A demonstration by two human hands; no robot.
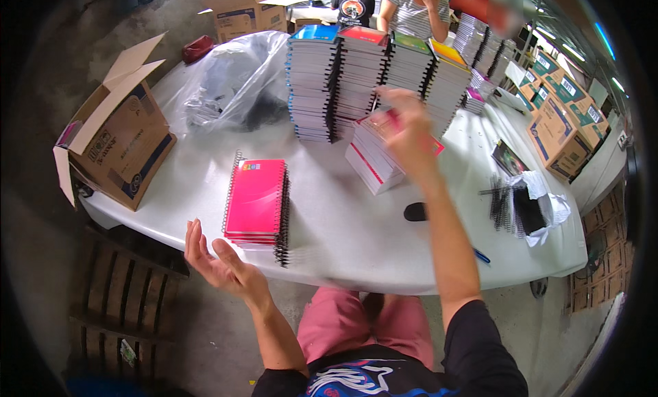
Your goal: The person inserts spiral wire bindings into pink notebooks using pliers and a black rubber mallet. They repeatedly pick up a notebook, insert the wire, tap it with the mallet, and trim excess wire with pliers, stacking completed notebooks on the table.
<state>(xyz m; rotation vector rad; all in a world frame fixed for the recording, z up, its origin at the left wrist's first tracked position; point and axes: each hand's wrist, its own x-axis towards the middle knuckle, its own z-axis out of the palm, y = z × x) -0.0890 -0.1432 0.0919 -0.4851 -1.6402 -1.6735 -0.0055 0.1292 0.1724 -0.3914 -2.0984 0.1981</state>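
Your left hand point(223, 263): open, palm up, fingers loosely spread, nothing in it, just in front of the red spiral notebooks point(256, 198) at left of centre. Those are piled near the table's front edge, coils showing on both sides. Your right hand point(411, 133): motion-blurred, fingers partly curled, over the shorter notebook stack point(373, 162) at centre; can't tell if it grips anything.

Surface: white-covered table point(349, 239), rim curving across the lower middle of the frame. Four tall notebook stacks in a row, upper centre: blue-topped point(312, 88), red-topped point(362, 75), green-topped point(409, 68), yellow-topped point(449, 78). Clear plastic bag point(226, 88) crumpled at upper left. At right, loose black binding coils point(504, 205) beside white crumpled wrapping point(558, 208); blue pen point(482, 256) near the front edge; dark oval item point(415, 212) by your right forearm.

Room: open cardboard box point(127, 147) at left, another open carton point(245, 21) at top left, piled cartons point(558, 136) at right. Slatted wooden pallet point(123, 301) at lower left on grey floor point(226, 335). Two people at top centre, one in a dark shirt point(354, 7), one in a striped top point(404, 9). Strip lights point(604, 40) upper right.
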